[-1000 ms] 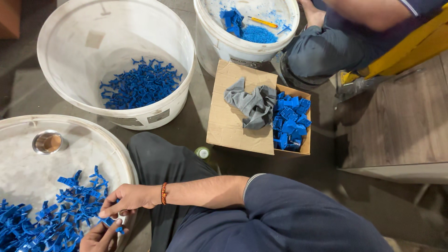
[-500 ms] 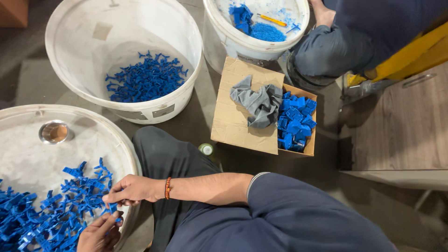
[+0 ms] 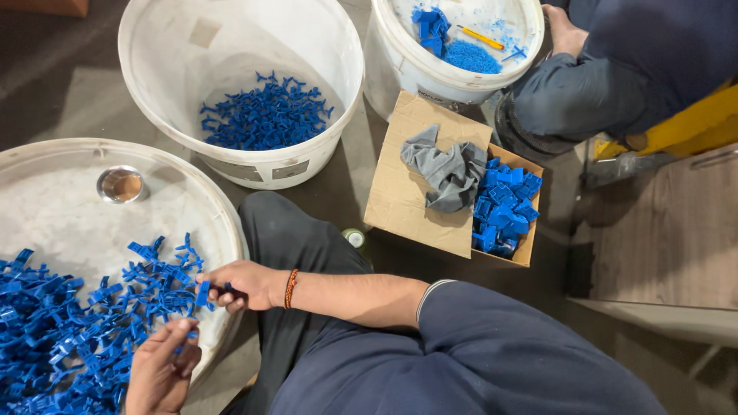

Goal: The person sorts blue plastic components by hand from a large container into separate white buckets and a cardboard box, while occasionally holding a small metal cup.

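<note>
- Dark floor [image 3: 46, 92] serves as the work surface; all containers stand on it around the seated person.
- Blue piece [image 3: 204, 294]: at the right rim of the pile [image 3: 69, 330], over the tray [image 3: 61, 207], pinched between the fingertips of the right hand [image 3: 240, 286].
- Right hand: closed on the blue piece; an orange band sits at the wrist.
- Left hand [image 3: 160, 373]: fingers curled at the pile's near edge, just below the right hand. Whether it grips a part cannot be told.
- Step in hand, as judged: one piece is being drawn clear of the tangled pile.
- Next move calls for a firm pinch and a clean lift, with the left hand steadying neighbouring parts that interlock.
- Metal cup [image 3: 121, 184]: on the tray, well apart from the pile.
- Bucket [image 3: 154, 46]: beyond the tray, holding loose blue parts.
- Box [image 3: 407, 192]: right of the knee, with a grey cloth [image 3: 446, 169] and blue blocks.
- Second bucket [image 3: 384, 46]: by a co-worker's hand [image 3: 565, 31].
</note>
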